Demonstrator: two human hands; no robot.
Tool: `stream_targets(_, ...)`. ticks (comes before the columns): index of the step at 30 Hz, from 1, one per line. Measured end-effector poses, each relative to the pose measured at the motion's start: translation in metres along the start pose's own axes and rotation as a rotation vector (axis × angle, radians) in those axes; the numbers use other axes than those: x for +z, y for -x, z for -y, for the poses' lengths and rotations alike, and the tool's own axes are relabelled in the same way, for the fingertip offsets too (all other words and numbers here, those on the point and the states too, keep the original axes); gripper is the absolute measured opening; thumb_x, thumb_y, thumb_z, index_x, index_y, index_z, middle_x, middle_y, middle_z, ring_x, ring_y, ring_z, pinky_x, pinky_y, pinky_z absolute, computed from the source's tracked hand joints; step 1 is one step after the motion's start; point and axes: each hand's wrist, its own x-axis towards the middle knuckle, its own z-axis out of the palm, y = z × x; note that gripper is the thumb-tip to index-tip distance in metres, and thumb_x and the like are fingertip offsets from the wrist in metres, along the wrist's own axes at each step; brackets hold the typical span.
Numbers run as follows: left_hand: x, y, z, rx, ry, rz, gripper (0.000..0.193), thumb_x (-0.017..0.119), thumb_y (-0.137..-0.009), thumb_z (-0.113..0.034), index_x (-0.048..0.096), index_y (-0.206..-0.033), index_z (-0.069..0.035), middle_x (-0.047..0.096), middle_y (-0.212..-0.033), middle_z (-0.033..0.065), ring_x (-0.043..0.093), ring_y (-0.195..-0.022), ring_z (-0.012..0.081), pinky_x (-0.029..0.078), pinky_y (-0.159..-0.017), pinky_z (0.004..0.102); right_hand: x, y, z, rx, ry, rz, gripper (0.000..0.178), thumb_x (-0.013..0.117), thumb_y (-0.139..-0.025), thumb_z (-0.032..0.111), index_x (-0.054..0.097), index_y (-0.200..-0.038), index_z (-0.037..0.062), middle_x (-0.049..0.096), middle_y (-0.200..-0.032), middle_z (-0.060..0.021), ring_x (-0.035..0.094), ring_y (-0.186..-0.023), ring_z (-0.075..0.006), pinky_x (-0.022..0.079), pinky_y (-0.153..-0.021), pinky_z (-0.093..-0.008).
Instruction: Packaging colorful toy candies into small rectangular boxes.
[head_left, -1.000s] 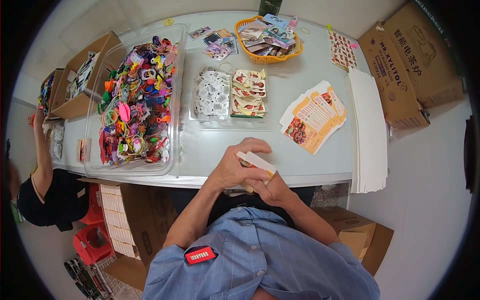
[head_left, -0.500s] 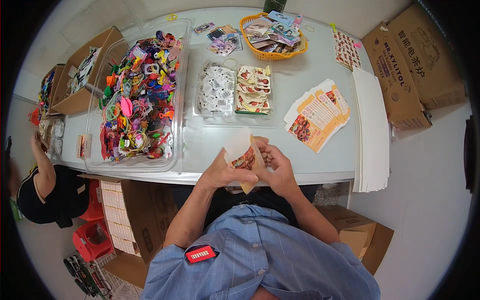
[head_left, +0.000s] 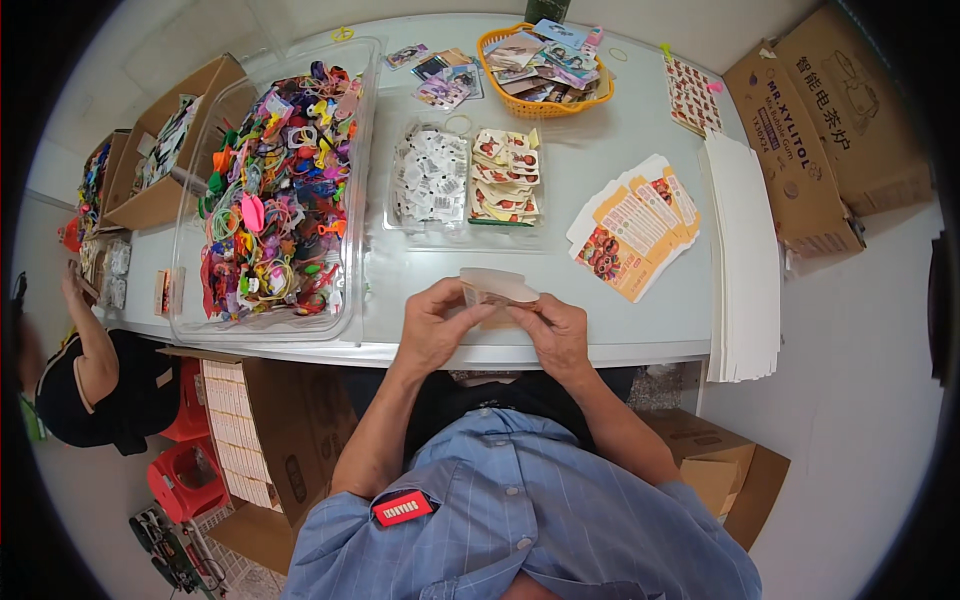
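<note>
Between my hands, over the front edge of the table, is a small card box [head_left: 498, 284] with its pale flap raised toward the far side. My left hand [head_left: 437, 325] grips its left side, thumb on the near face. My right hand [head_left: 553, 335] pinches its right side. Whether anything lies inside the box cannot be seen. Flat orange-and-white printed cartons [head_left: 640, 228] lie fanned out to the right. Beyond my hands sits a clear divided tray [head_left: 393, 212], with small white packets [head_left: 432, 175] on its left and printed cards or stickers [head_left: 505, 178] on its right.
A large clear bin [head_left: 352, 290] of colourful small toys stands at left. Farther back is a yellow basket [head_left: 545, 108] of cards. White card strips [head_left: 740, 270] line the right edge, beside brown cartons [head_left: 800, 130]. Another person [head_left: 105, 385] works at far left, near red stools [head_left: 185, 480].
The box has turned from upright and tilted to lying flatter, its printed face now mostly hidden. My right hand has moved from behind it to its right side.
</note>
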Motion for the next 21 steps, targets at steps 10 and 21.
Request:
stream_targets(10, 0.016, -0.002, -0.016, 0.211, -0.348, -0.082, 0.048, 0.075, -0.090, 0.001, 0.058, -0.135, 0.003, 0.072, -0.118, 0.0174, 0.071, -0.105, 0.0232, 0.056, -0.090, 0.0334, -0.008, -0.013, -0.003, -0.160, -0.100, 0.025, 0.046, 0.067, -0.098, 0.003, 0.056, -0.143, 0.0003, 0.071, -0.117, -0.0131, 0.067, -0.106, -0.0175, 0.053, -0.096, -0.0309)
stream_targets(21, 0.011, 0.003, 0.010, 0.591, -0.553, -0.149, 0.062, 0.075, -0.084, 0.008, 0.054, -0.141, -0.004, 0.066, -0.129, 0.0213, 0.069, -0.114, 0.0347, 0.055, -0.097, 0.0379, -0.017, -0.024, -0.005, -0.508, 0.135, 0.019, 0.056, 0.077, -0.086, -0.004, 0.058, -0.138, 0.0045, 0.068, -0.117, -0.0144, 0.069, -0.100, -0.0230, 0.056, -0.088, -0.0342)
